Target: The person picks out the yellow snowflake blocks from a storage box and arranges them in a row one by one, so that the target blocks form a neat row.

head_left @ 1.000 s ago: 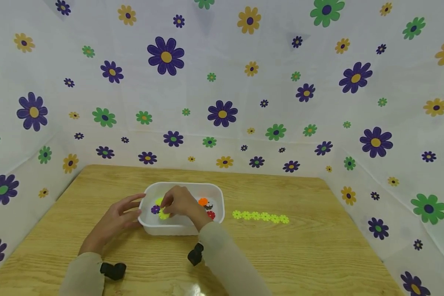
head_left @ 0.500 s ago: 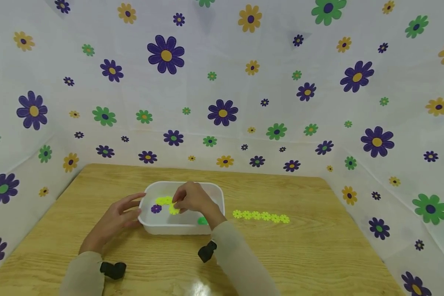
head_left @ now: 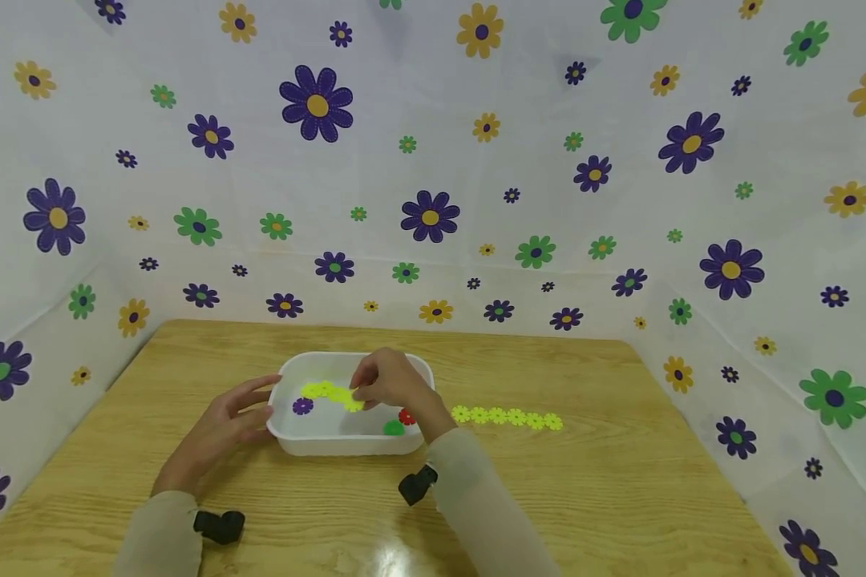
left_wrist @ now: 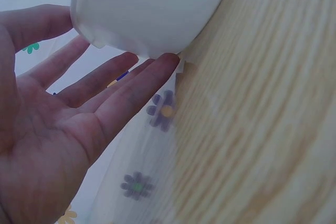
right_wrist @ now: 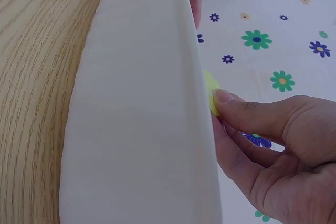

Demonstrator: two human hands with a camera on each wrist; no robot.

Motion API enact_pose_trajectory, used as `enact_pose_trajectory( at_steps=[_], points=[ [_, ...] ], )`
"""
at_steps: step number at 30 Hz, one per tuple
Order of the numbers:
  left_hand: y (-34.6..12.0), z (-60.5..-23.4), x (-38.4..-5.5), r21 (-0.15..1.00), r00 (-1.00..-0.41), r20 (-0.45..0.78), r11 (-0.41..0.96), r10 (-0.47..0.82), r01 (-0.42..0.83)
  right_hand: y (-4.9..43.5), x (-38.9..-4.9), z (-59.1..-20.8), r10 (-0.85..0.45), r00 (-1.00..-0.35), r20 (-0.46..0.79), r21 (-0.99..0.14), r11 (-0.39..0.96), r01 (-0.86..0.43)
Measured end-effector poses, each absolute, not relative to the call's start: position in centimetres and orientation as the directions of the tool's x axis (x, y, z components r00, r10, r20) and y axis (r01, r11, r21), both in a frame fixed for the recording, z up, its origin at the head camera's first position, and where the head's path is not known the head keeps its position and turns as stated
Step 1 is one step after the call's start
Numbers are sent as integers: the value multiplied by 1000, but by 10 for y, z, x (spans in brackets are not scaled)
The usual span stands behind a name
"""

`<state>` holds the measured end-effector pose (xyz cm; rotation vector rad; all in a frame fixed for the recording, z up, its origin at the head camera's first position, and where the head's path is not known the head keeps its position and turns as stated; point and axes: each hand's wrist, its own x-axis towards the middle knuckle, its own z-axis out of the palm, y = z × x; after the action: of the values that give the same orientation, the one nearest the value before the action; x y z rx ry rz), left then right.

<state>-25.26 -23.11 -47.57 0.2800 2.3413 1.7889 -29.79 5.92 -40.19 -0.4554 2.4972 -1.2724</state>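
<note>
My right hand (head_left: 391,380) is over the right half of a white plastic tub (head_left: 346,447). Between thumb and fingertips it pinches a yellow flower-shaped disc (right_wrist: 211,92), whose lower part is behind the tub wall in the right wrist view. In the head view this disc is at the right end of a short row of yellow flower discs (head_left: 325,389) inside the tub. My left hand (head_left: 220,431) has its fingers extended against the tub's left end. The left wrist view has those fingertips (left_wrist: 169,60) at the tub's outer wall and base.
Inside the tub lie a purple flower disc (head_left: 303,406), a green one (head_left: 394,428) and a red one (head_left: 407,417). Right of it, a row of several yellow flower discs (head_left: 507,416) lies on the wooden table (head_left: 606,489). A flower-print cloth (head_left: 375,176) surrounds the table's back and sides.
My right hand has moved right within the tub, drawing the pinched yellow disc along, and the yellow discs now stretch out in a row. My left hand stays at the tub's left end.
</note>
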Motion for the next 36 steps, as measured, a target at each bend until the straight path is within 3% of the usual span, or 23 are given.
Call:
enact_pose_trajectory(
  at_steps=[19, 36],
  points=[
    [-233, -476, -254, 961, -967, -44, 277, 253, 28, 106, -291, -392, -386, -919, -78, -786, 591, -182],
    [-232, -475, -253, 965, -963, -24, 257, 268, 47, 161, -281, -395, -298, -950, -91, -771, 625, -122]
  ],
)
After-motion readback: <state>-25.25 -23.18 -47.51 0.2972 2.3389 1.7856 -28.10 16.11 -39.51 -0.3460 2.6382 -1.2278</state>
